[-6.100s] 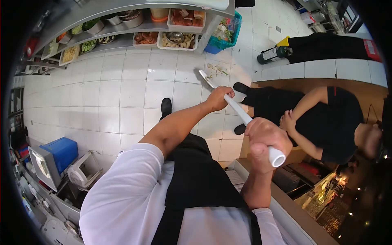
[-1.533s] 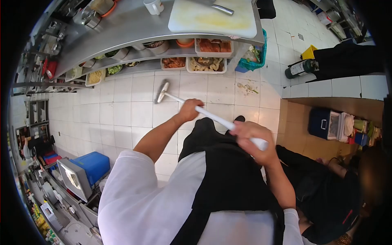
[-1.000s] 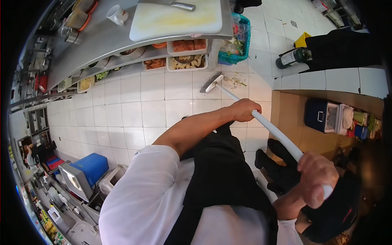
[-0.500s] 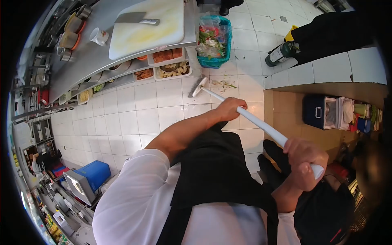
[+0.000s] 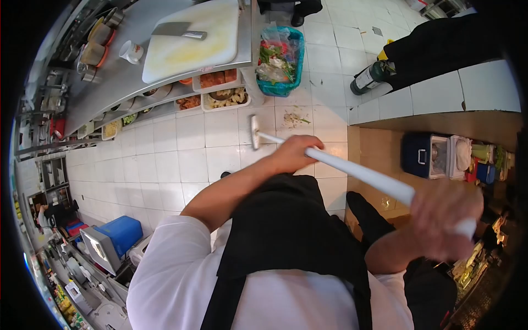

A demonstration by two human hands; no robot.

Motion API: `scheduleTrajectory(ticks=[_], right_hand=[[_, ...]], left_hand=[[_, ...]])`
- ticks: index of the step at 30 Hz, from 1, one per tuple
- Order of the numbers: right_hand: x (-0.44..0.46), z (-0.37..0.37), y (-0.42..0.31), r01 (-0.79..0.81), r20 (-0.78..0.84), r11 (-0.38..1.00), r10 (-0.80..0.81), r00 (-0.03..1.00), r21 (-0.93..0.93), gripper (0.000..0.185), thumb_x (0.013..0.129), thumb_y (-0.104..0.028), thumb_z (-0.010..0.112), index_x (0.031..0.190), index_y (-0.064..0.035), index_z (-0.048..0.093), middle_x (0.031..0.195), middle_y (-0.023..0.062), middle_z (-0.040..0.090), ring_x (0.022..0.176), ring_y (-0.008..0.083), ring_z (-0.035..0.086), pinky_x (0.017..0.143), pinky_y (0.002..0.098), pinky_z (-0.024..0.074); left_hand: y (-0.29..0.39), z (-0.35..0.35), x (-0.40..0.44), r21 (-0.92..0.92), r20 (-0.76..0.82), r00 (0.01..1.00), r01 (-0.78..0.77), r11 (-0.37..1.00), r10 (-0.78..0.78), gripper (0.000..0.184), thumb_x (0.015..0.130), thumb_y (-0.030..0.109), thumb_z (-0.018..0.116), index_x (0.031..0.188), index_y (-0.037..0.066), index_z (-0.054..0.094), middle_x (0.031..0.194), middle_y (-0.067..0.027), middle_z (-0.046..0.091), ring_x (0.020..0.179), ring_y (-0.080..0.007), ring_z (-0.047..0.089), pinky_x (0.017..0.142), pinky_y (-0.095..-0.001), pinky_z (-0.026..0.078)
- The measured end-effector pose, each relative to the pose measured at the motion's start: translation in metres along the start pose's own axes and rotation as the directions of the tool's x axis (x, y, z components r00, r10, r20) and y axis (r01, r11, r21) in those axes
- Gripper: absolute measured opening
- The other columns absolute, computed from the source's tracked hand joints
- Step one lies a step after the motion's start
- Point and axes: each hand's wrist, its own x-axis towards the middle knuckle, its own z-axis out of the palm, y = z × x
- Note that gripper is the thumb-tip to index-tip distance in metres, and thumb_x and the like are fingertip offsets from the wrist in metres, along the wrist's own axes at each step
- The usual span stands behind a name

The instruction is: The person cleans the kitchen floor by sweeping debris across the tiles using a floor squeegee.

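Observation:
My left hand (image 5: 298,154) is wrapped round the middle of the white handle of a broom (image 5: 360,175). Farther up the handle, my right hand (image 5: 446,220) grips near its end; this hand is blurred by motion, with the handle's tip showing past it. The broom's narrow head (image 5: 254,132) is down at the tiled floor, left of a small patch of food scraps (image 5: 297,119). A gap of floor separates the head from the scraps.
A teal basket (image 5: 301,58) of vegetable waste stands beyond the scraps. At the left is a steel counter (image 5: 118,74) with a cutting board (image 5: 220,49) and a cleaver (image 5: 175,29). A gas cylinder (image 5: 369,78) and a cooler (image 5: 415,155) are at the right. Another person's shoe (image 5: 297,20) shows at the top.
The broom head has moved left and nearer to me, farther from the scraps. My right hand has swung outward to the right with the handle's end. The view has shifted slightly.

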Motion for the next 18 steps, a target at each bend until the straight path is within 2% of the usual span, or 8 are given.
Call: scheduleTrajectory(ticks=[1, 3, 5, 7, 11, 13, 15, 18], right_hand=[[0.007, -0.006, 0.017, 0.022, 0.005, 0.988, -0.021, 1.0, -0.155, 0.022, 0.087, -0.012, 0.081, 0.084, -0.0011, 0.063, 0.062, 0.0035, 0.06, 0.05, 0.017, 0.06, 0.051, 0.0325, 0.0517], [0.014, 0.015, 0.06, -0.193, -0.28, 0.98, 0.169, 0.945, -0.058, 0.017, 0.094, -0.009, 0.073, 0.086, -0.0005, 0.06, 0.069, 0.0015, 0.057, 0.06, 0.0134, 0.06, 0.058, 0.0315, 0.0525], [0.028, 0.019, 0.1, -0.247, -0.24, 0.963, 0.265, 0.934, 0.106, 0.022, 0.1, -0.013, 0.066, 0.085, -0.0005, 0.058, 0.072, 0.0019, 0.054, 0.065, 0.0101, 0.057, 0.061, 0.0301, 0.0512], [0.043, 0.012, 0.118, -0.278, -0.171, 0.956, 0.291, 0.941, 0.097, 0.03, 0.103, -0.02, 0.064, 0.081, -0.0017, 0.058, 0.068, 0.0009, 0.053, 0.059, 0.0083, 0.051, 0.057, 0.028, 0.0475], [0.067, -0.007, 0.104, -0.262, -0.18, 0.965, 0.26, 0.949, 0.014, 0.038, 0.102, -0.026, 0.068, 0.075, -0.0036, 0.056, 0.062, -0.0007, 0.05, 0.053, 0.0066, 0.045, 0.053, 0.0258, 0.0425], [0.074, -0.021, 0.092, -0.181, -0.128, 0.983, 0.182, 0.975, 0.019, 0.043, 0.101, -0.031, 0.07, 0.071, -0.0049, 0.054, 0.057, -0.0018, 0.047, 0.05, 0.0059, 0.041, 0.049, 0.0244, 0.0387], [0.08, -0.028, 0.081, -0.162, -0.124, 0.987, 0.16, 0.979, -0.008, 0.043, 0.102, -0.028, 0.07, 0.069, -0.0055, 0.053, 0.057, -0.0019, 0.047, 0.049, 0.0048, 0.04, 0.048, 0.0239, 0.036], [0.088, -0.034, 0.071, -0.134, -0.078, 0.978, 0.123, 0.989, -0.158, 0.043, 0.101, -0.023, 0.07, 0.066, -0.0062, 0.052, 0.057, -0.003, 0.046, 0.051, 0.0038, 0.04, 0.048, 0.0234, 0.0328]], left_hand=[[0.004, -0.017, -0.003, -0.012, 0.072, 0.974, 0.215, 0.976, -0.214, 0.035, 0.081, 0.012, 0.081, 0.114, 0.011, 0.071, 0.091, -0.0104, 0.072, 0.083, -0.0261, 0.07, 0.075, -0.0376, 0.055], [-0.048, -0.017, -0.014, 0.043, -0.033, 0.979, 0.201, 0.979, -0.2, 0.027, 0.086, 0.015, 0.079, 0.111, 0.01, 0.073, 0.095, -0.0107, 0.075, 0.084, -0.025, 0.07, 0.077, -0.0368, 0.054], [-0.065, -0.03, -0.02, 0.085, 0.005, 0.935, 0.352, 0.932, -0.354, 0.022, 0.095, 0.024, 0.073, 0.109, 0.008, 0.074, 0.093, -0.0132, 0.075, 0.082, -0.0238, 0.069, 0.077, -0.0381, 0.054], [-0.065, -0.029, -0.008, 0.179, 0.047, 0.879, 0.46, 0.87, -0.475, 0.027, 0.098, 0.032, 0.07, 0.108, 0.008, 0.075, 0.09, -0.0126, 0.074, 0.082, -0.0209, 0.068, 0.078, -0.0374, 0.053], [-0.061, -0.002, 0.041, 0.104, 0.069, 0.887, 0.449, 0.888, -0.456, 0.031, 0.099, 0.036, 0.067, 0.108, 0.007, 0.075, 0.089, -0.0109, 0.074, 0.081, -0.0191, 0.067, 0.079, -0.0367, 0.052], [-0.056, 0.01, 0.07, 0.058, 0.09, 0.951, 0.293, 0.954, -0.297, 0.03, 0.099, 0.034, 0.068, 0.108, 0.006, 0.076, 0.089, -0.009, 0.074, 0.08, -0.0184, 0.066, 0.079, -0.036, 0.052], [-0.049, 0.019, 0.096, 0.026, 0.093, 0.963, 0.251, 0.968, -0.252, 0.028, 0.099, 0.033, 0.067, 0.108, 0.007, 0.075, 0.088, -0.0081, 0.074, 0.081, -0.0178, 0.066, 0.079, -0.0353, 0.052], [-0.05, 0.025, 0.134, -0.002, 0.082, 0.983, 0.165, 0.986, -0.164, 0.027, 0.099, 0.032, 0.067, 0.107, 0.008, 0.076, 0.089, -0.0084, 0.074, 0.082, -0.0177, 0.066, 0.078, -0.0359, 0.051]])
